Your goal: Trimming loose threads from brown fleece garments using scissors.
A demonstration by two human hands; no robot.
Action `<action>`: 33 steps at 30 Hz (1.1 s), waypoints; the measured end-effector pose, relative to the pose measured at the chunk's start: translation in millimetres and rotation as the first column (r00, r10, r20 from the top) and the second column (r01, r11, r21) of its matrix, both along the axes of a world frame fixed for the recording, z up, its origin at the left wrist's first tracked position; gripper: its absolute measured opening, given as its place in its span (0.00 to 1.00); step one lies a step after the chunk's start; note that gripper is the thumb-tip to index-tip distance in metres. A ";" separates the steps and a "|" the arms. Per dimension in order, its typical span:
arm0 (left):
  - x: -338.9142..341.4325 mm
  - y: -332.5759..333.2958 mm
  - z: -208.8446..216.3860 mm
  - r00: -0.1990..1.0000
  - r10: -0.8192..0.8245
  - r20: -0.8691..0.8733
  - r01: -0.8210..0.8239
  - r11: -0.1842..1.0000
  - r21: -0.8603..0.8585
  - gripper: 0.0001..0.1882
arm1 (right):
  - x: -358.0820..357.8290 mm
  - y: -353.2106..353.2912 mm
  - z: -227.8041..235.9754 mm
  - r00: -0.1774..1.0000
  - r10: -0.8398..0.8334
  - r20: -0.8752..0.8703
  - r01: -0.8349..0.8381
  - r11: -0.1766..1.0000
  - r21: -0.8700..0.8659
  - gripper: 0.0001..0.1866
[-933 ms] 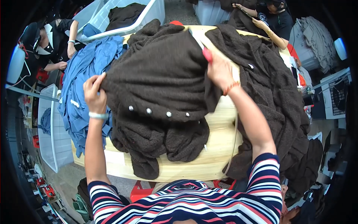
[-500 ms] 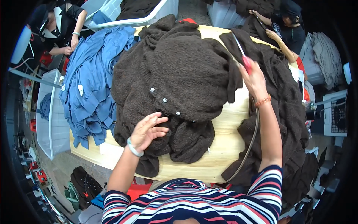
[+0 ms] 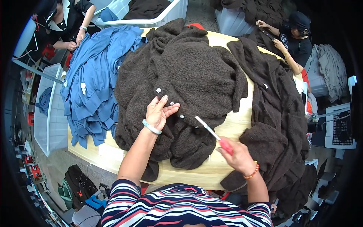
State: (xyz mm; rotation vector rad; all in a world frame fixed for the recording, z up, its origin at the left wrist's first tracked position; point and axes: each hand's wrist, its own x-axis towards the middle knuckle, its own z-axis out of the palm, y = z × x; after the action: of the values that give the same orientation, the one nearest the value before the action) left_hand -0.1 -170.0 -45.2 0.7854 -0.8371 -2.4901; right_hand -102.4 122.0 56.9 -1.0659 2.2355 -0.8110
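Observation:
A dark brown fuzzy knitted cardigan [image 3: 196, 75] lies heaped on the pale wooden table [image 3: 177, 176], with several shiny round buttons running down its front edge. My left hand [image 3: 158, 113] is closed on that edge, thumb and fingers beside the upper buttons. To the right, my right hand [image 3: 240, 158] grips a red-handled tool [image 3: 225, 144] with a long, thin, pale shaft. Its tip is over the cardigan near the lower buttons; whether it touches the cloth I cannot tell. The tool's exact kind is unclear.
A pile of blue garments [image 3: 94, 83] covers the table's left side, and more dark brown garments [image 3: 278, 109] hang over its right. White plastic bins [image 3: 49, 128] stand around. One co-worker [image 3: 68, 26] is at far left; another [image 3: 297, 41], at far right, handles dark cloth.
My right hand has swung the red-handled tool from the far right toward me and over the cardigan's lower buttons. My left hand has moved up and closed on the buttoned edge.

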 end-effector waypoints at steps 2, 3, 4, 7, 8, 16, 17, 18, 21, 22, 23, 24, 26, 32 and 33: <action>-5.9 -3.1 -18.4 0.999 0.040 0.006 -0.040 0.996 -0.079 0.08 | 5.2 -22.0 -3.2 0.998 0.055 -0.006 -0.055 0.994 0.096 0.21; -6.2 -3.3 -23.6 0.999 0.048 -0.002 -0.048 0.994 -0.094 0.05 | 7.8 -30.6 -11.8 1.000 0.023 -0.004 -0.023 1.000 -0.015 0.19; -5.3 -4.6 -26.3 0.999 0.048 0.000 -0.048 0.994 -0.094 0.05 | 8.7 -42.5 -11.2 1.000 0.023 -0.002 -0.023 1.000 -0.014 0.19; 0.5 -3.8 -31.0 0.998 0.047 0.043 -0.044 0.997 -0.062 0.06 | 7.3 -81.6 -1.8 0.997 0.064 -0.044 -0.062 0.997 0.042 0.16; 0.5 -2.6 -33.5 0.999 0.037 0.003 -0.037 0.996 -0.080 0.06 | 5.9 -94.7 1.5 0.994 0.101 -0.045 -0.097 0.992 0.082 0.15; 4.8 -10.4 -34.6 0.998 0.034 -0.052 -0.035 0.999 -0.021 0.09 | 0.5 -55.6 -3.6 0.993 0.110 -0.033 -0.097 0.955 0.282 0.18; 4.9 -9.3 -31.1 0.998 0.007 -0.057 -0.009 1.000 -0.025 0.09 | 2.2 -44.7 -2.8 0.995 0.095 0.008 -0.093 0.945 0.314 0.18; 4.9 -7.8 -33.0 0.999 0.005 -0.053 -0.006 1.000 -0.018 0.09 | 3.4 -41.6 -3.1 0.996 0.092 0.013 -0.091 0.943 0.321 0.18; 0.7 -3.8 -26.2 0.999 -0.032 0.007 0.033 0.999 -0.009 0.07 | 10.6 -38.3 -2.0 0.998 0.067 0.010 -0.068 0.970 0.233 0.17; -0.3 -0.8 -23.1 1.000 -0.001 0.015 0.001 1.000 0.024 0.07 | 9.6 -40.8 -2.8 0.998 0.067 0.003 -0.066 0.979 0.191 0.17; 0.9 2.9 -20.1 0.999 -0.003 0.037 0.001 0.999 0.046 0.07 | 7.7 -42.5 -3.5 0.998 0.066 -0.004 -0.065 0.987 0.148 0.16; 3.1 8.1 -16.2 0.998 -0.005 0.059 0.001 0.998 0.066 0.07 | 5.9 -41.0 -4.2 0.998 0.066 -0.013 -0.064 0.993 0.103 0.16; 12.0 26.0 -0.5 0.994 -0.077 0.080 0.071 0.995 0.065 0.07 | 4.6 -32.3 -9.0 0.998 0.052 -0.022 -0.051 0.998 0.038 0.16; 17.1 81.3 -7.1 0.990 -0.112 0.090 0.074 0.934 0.349 0.03 | 3.6 8.6 -17.1 0.999 -0.020 -0.033 0.021 0.999 0.048 0.13; 12.8 82.2 -7.3 0.990 -0.113 0.084 0.078 0.937 0.341 0.03 | 5.6 12.5 -14.2 0.999 -0.027 -0.044 0.031 0.996 0.081 0.13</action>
State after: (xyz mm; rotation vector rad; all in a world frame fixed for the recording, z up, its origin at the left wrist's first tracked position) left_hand 12.6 -87.8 -52.5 1.0150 -0.4931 -2.7413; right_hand -96.8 134.5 42.7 -1.0240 2.3040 -0.7088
